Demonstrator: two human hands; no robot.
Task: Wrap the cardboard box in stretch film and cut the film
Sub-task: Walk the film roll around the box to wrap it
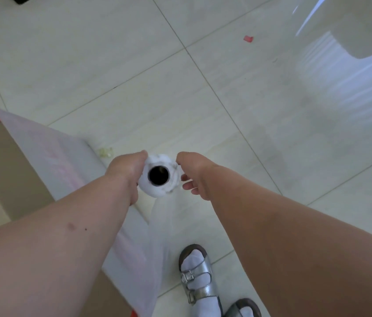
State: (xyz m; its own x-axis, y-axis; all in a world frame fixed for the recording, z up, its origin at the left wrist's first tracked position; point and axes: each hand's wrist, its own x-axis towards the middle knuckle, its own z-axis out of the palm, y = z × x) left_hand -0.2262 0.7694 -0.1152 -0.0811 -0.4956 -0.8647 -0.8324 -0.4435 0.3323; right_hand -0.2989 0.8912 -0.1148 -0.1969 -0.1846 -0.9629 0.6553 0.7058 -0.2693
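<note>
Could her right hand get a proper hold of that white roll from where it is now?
Probably yes. The right hand sits right beside the film roll, fingers loosely curled at its edge, with nothing between them. The left hand already holds the roll's other side, so that side stays free.

cardboard box cropped at left edge, left hand fingers hidden behind film roll (seen end-on)

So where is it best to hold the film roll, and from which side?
Hold the film roll near its top end, one hand on each side. It stands upright, its hollow core facing the camera, and the left hand and right hand already flank it.
</note>
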